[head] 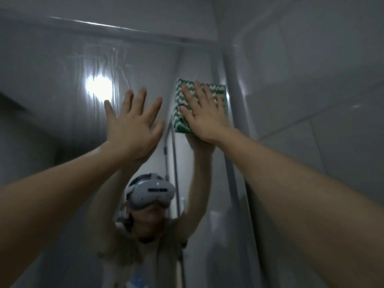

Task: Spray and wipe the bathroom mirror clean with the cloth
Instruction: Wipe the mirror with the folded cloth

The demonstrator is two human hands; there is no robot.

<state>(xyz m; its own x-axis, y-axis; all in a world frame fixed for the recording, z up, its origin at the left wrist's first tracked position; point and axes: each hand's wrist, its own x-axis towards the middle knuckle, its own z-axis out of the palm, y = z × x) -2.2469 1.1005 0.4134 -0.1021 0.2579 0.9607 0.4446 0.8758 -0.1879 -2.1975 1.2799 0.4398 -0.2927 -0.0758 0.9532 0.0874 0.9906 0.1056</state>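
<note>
- The mirror (62, 84) fills the wall ahead, streaked wet (a light glares off it).
- Right hand (202, 113) presses the green-and-white cloth (216, 90) flat near the mirror's right edge, fingers straight, spread.
- Left hand (133, 125) is raised beside it, fingers apart, holding nothing.

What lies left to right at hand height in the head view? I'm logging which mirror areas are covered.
Bright light glare on the mirror → open left hand → green-and-white zigzag cloth under the flat right hand → pale vertical mirror frame.

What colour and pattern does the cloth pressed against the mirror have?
Green and white zigzag stripes on the cloth, seen in the head view.
</note>
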